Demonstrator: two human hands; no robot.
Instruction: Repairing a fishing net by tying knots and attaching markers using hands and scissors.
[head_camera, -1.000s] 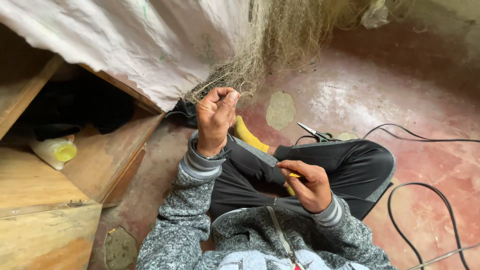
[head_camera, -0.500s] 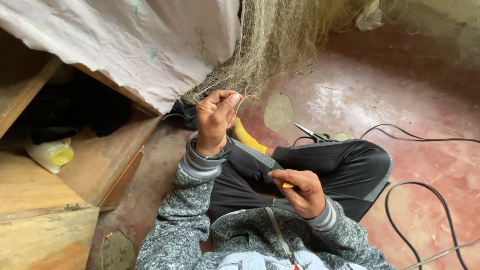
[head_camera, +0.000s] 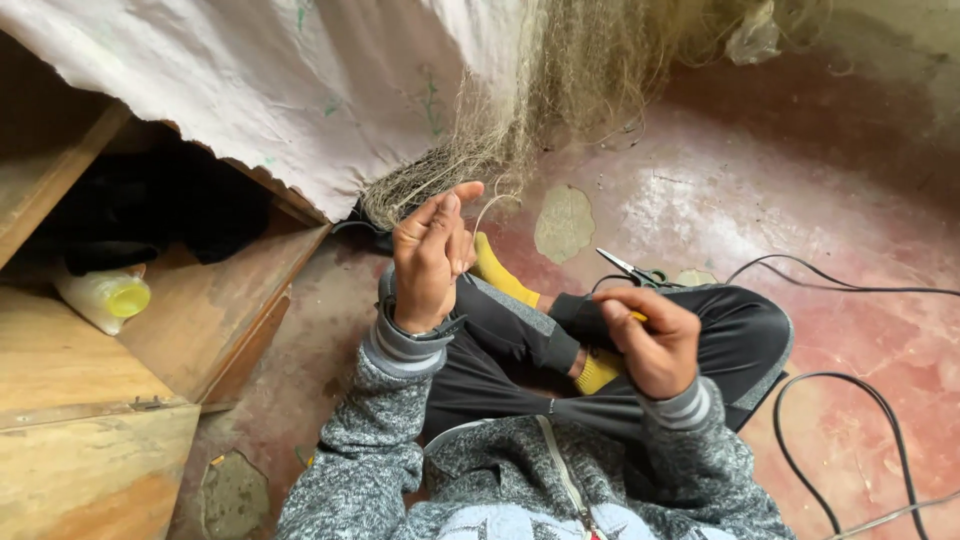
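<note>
Fingers (head_camera: 440, 215) of the left hand (head_camera: 428, 262) pinch a thin pale strand (head_camera: 487, 210) just below the fishing net (head_camera: 520, 130), a wispy tan tangle. The right hand (head_camera: 652, 338), lower (over the lap), curls shut around a small yellow tool (head_camera: 637, 317). This looks like mending; the next move calls for fine threading.

You wear a speckled grey knit sweater (head_camera: 400, 470), black trousers (head_camera: 500, 350) and yellow socks (head_camera: 497, 272), beside tan fishing net (head_camera: 560, 90) on mottled red floor (head_camera: 880, 340).
</note>
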